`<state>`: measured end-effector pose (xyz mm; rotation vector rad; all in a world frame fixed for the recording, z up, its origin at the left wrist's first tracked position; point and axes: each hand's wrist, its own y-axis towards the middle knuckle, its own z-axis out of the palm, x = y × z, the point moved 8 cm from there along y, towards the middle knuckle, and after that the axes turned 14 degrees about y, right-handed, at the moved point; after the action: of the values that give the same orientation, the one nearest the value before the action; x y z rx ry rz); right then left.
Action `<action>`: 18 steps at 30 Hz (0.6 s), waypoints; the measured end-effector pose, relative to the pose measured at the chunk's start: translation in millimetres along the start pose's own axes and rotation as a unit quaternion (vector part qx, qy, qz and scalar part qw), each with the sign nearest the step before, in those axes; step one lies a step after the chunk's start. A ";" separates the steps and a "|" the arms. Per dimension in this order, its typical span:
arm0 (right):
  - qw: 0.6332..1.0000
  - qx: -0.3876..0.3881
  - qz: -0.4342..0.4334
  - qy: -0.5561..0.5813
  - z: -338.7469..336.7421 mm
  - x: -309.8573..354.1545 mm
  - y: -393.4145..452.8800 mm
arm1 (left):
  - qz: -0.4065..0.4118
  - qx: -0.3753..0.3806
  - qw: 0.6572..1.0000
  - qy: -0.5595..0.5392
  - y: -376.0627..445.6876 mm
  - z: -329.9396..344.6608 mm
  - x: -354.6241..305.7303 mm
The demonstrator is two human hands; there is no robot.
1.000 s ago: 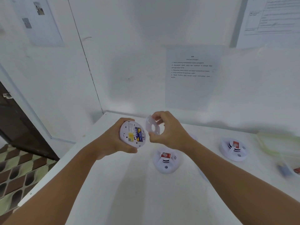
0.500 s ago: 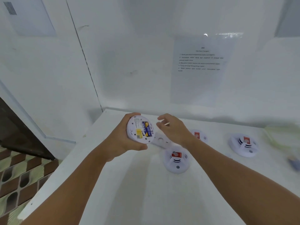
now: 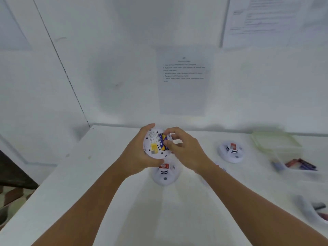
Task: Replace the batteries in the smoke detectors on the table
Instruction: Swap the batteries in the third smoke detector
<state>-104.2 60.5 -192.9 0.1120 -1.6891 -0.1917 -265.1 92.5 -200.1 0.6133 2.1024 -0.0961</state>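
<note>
White table (image 3: 110, 201), pushed into the corner. On it: one smoke detector (image 3: 164, 174) near the middle, another (image 3: 230, 151) further right, a clear lid (image 3: 276, 142) at the back right, and trays (image 3: 300, 170) with batteries (image 3: 301, 165) along the right edge.

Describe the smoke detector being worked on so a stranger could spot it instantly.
Above the white table, the left hand holds the smoke detector back-up. Unlike the two detectors lying on the table, it shows a yellow label and a blue battery that the right hand fingers.
</note>
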 end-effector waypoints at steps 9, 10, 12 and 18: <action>0.996 0.045 -0.034 -0.066 -106.0 24.8 -48.4 | 0.041 -0.042 0.996 0.067 -7.2 86.2 -91.1; 0.996 0.045 -0.032 -0.063 -118.6 25.3 -56.4 | 0.043 -0.039 0.996 0.066 -8.1 98.5 -98.4; 0.997 0.045 -0.030 -0.055 -142.2 24.1 -72.6 | 0.042 -0.035 0.996 0.069 -10.0 121.5 -110.9; 0.993 0.028 -0.088 -0.078 -194.1 17.2 -109.3 | 0.054 -0.044 0.994 0.079 -12.3 169.7 -153.1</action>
<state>81.8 -61.7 -174.2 0.2960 -1.8403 -0.2920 -71.5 -27.6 -178.0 0.6993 2.2079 0.1082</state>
